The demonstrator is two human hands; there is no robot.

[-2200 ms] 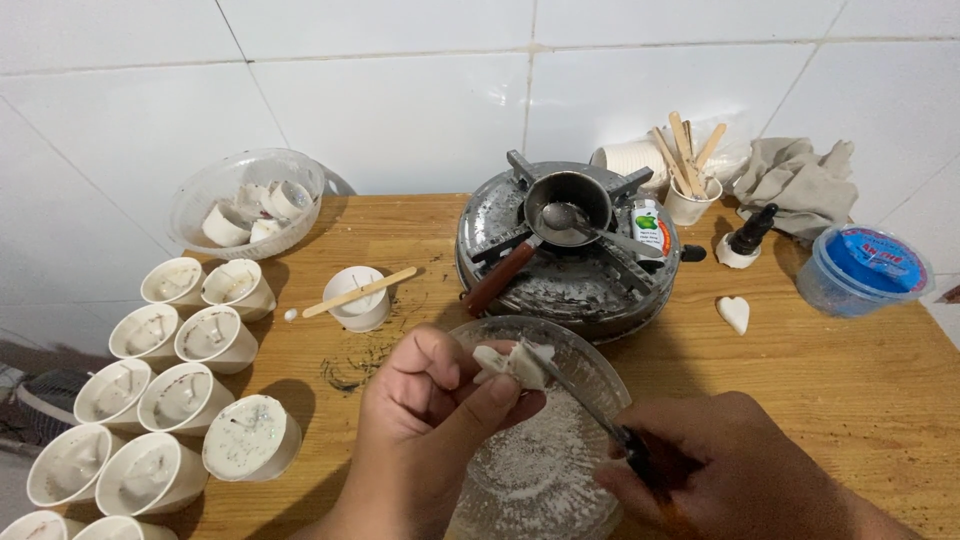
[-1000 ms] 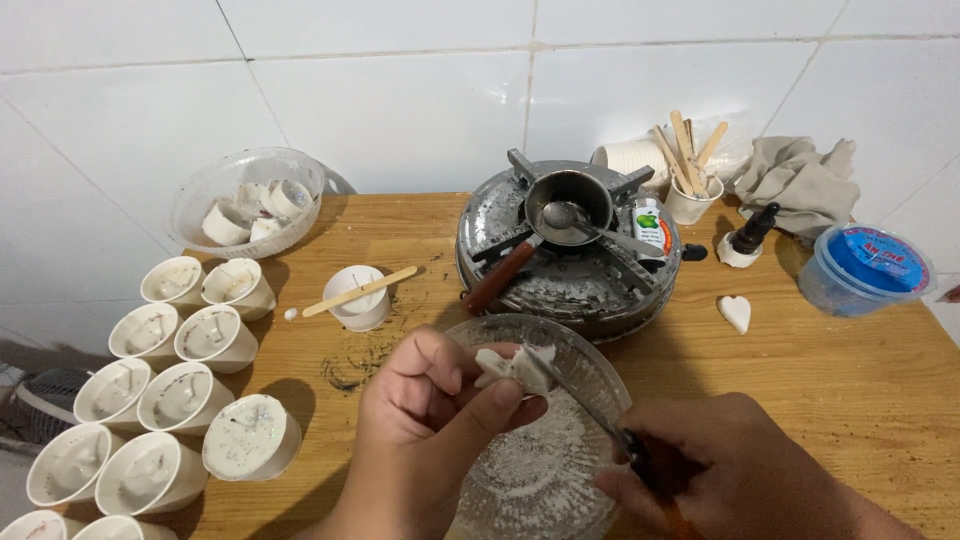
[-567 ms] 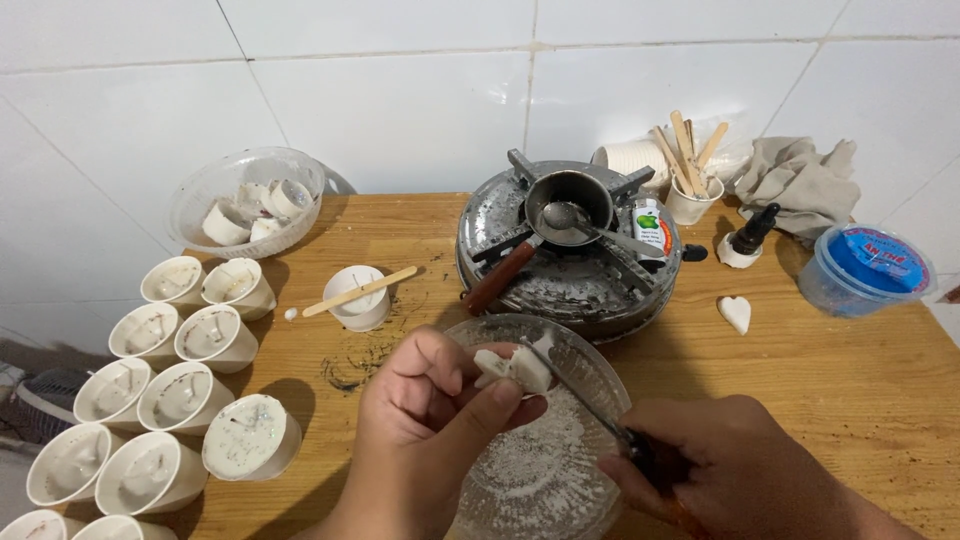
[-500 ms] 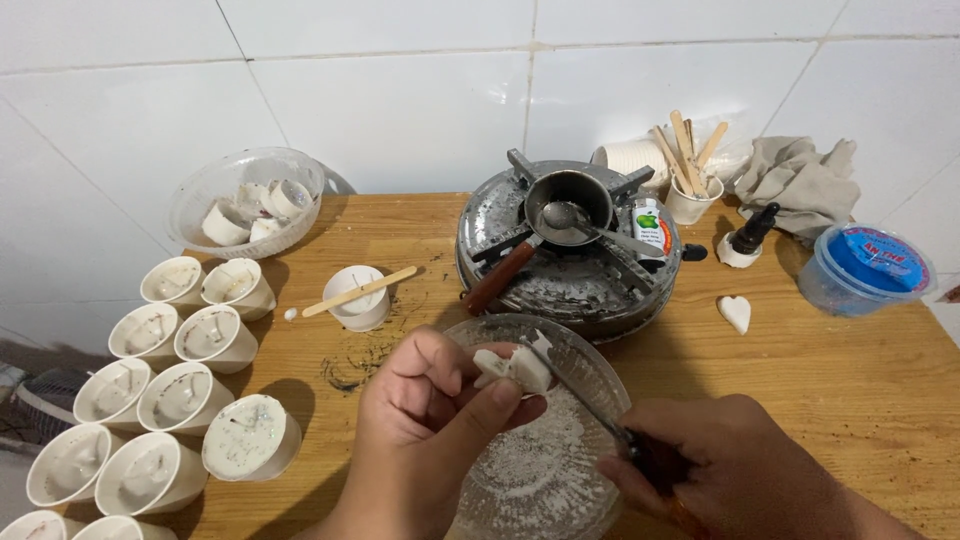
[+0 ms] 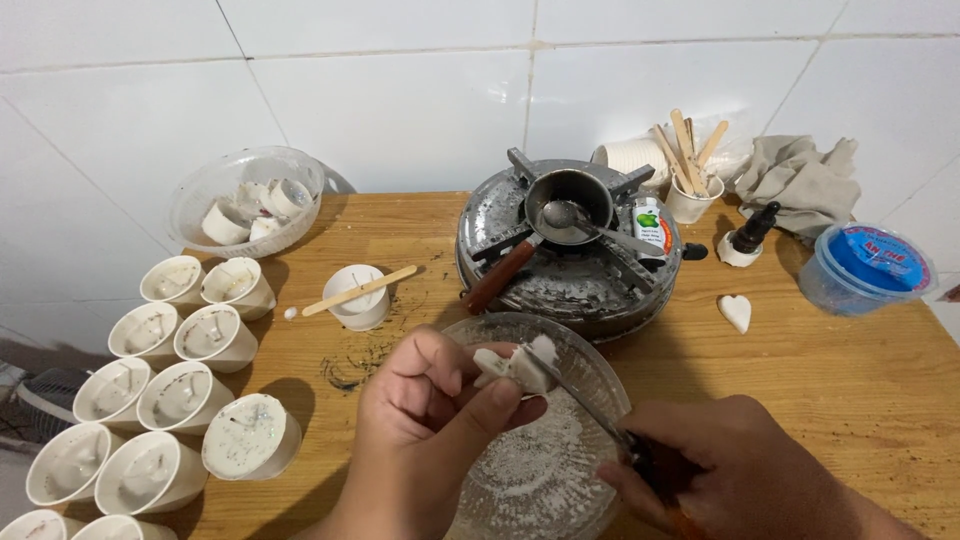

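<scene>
My left hand (image 5: 420, 425) pinches a small white wax lump (image 5: 512, 366) above a clear glass bowl (image 5: 590, 385) dusted with white shavings. My right hand (image 5: 730, 478), at the lower right, grips a knife (image 5: 580, 400) by its dark handle. The thin blade slants up and left, and its tip touches the lump. Both hands hover over the bowl near the front edge of the wooden table (image 5: 850, 390).
A round gas stove (image 5: 570, 270) carries a small pan with a spoon. Several white cups (image 5: 180, 345) fill the left side. Also present: a plastic bowl of cups (image 5: 250, 200), a cup with a stick (image 5: 358, 295), a white heart (image 5: 735, 312), a blue-lidded tub (image 5: 865, 268), a cloth (image 5: 805, 180).
The knife blade has shifted a little against the lump, and my right hand has moved slightly. Everything else stays put.
</scene>
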